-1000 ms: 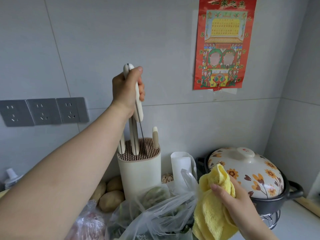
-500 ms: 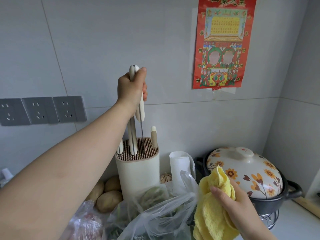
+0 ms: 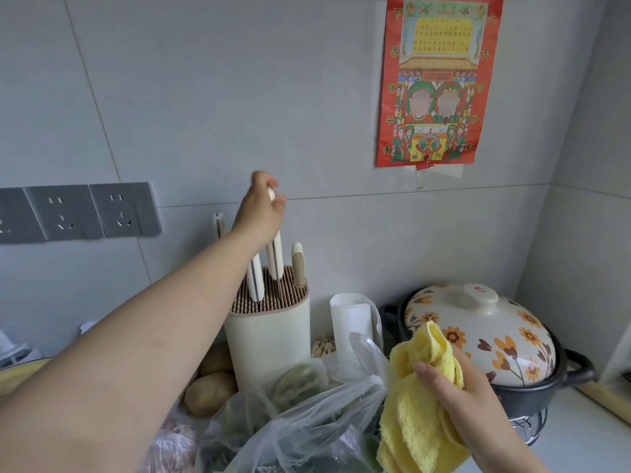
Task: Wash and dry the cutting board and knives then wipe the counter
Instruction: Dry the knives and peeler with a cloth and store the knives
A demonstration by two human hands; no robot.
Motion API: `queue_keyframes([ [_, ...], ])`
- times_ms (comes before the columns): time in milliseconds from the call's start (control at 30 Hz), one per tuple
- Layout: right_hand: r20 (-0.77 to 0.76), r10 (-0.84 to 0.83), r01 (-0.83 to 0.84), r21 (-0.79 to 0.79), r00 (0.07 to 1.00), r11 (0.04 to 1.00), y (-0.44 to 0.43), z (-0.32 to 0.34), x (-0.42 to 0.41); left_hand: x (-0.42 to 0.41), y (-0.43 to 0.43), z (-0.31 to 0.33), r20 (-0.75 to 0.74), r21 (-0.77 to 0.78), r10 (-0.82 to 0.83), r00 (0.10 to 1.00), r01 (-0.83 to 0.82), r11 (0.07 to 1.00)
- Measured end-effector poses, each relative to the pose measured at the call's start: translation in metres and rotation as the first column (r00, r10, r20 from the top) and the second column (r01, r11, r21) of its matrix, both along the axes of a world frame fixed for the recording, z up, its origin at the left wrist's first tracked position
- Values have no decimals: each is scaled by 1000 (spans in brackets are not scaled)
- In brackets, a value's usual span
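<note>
A cream knife block (image 3: 269, 339) stands against the back wall with several cream-handled knives in its slots. My left hand (image 3: 260, 208) reaches over it and pinches the top of one knife (image 3: 275, 258), whose blade is sunk out of sight in the block. Other handles (image 3: 298, 265) stick up beside it. My right hand (image 3: 456, 392), low at the right, grips a crumpled yellow cloth (image 3: 415, 416). No cutting board is in view.
A flowered clay pot (image 3: 485, 339) sits on a wire stand at the right. Clear plastic bags of vegetables (image 3: 293, 418) crowd the front, with potatoes (image 3: 208, 392), garlic (image 3: 322, 347) and a white paper roll (image 3: 351, 322) near the block. Wall sockets (image 3: 73, 213) are at the left.
My left hand has come down with the knife, and its blade has slid into the block. My right hand still holds the cloth in about the same place.
</note>
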State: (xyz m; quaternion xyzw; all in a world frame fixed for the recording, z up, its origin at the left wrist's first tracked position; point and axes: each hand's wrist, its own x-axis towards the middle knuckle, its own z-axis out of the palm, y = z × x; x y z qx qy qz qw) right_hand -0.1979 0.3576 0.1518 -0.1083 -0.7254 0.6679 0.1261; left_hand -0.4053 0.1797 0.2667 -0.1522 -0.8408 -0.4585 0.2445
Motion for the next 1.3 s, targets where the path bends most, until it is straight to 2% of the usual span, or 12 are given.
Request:
queue_keyframes([
  [67,-7,1,-1,1,1000,1000,0,-1,1,-1,-3,-16,-32,-320,26,999,-35,947],
  [100,0,-1,1,2,1000,1000,0,-2,1,0,-3,-20,-46,-385,35,998,-50,922],
  [267,2,-16,16,-1,1000,1000,0,-4,2,2,-3,-23,-115,-545,32,993,-90,833],
  [433,7,-27,26,30,1000,999,-2,-1,9,5,-8,-26,-319,-761,142,937,-343,551],
  [567,13,-69,69,11,998,998,-1,2,19,9,-18,-23,-284,-783,169,944,-330,527],
  [667,16,-89,90,-25,996,996,-2,7,31,18,-25,-27,-243,-701,101,965,-247,669],
  [767,25,-118,118,1,993,993,-2,10,48,35,-32,-29,-281,-507,12,960,-159,847],
  [933,48,-243,242,31,969,970,0,9,95,92,-14,-27,-333,-242,-241,912,164,956],
  [1000,58,-337,334,48,940,941,1,5,119,134,-5,-32,-334,-226,-471,817,416,881],
  [1100,91,-444,436,95,892,895,5,-1,165,195,14,-58,-220,-230,-752,621,716,659],
  [1167,116,-511,498,125,852,858,12,-7,202,234,34,-83,-124,-176,-842,525,824,539],
  [1300,133,-670,652,157,730,741,25,-22,282,316,77,-134,67,-105,-913,403,913,395],
])
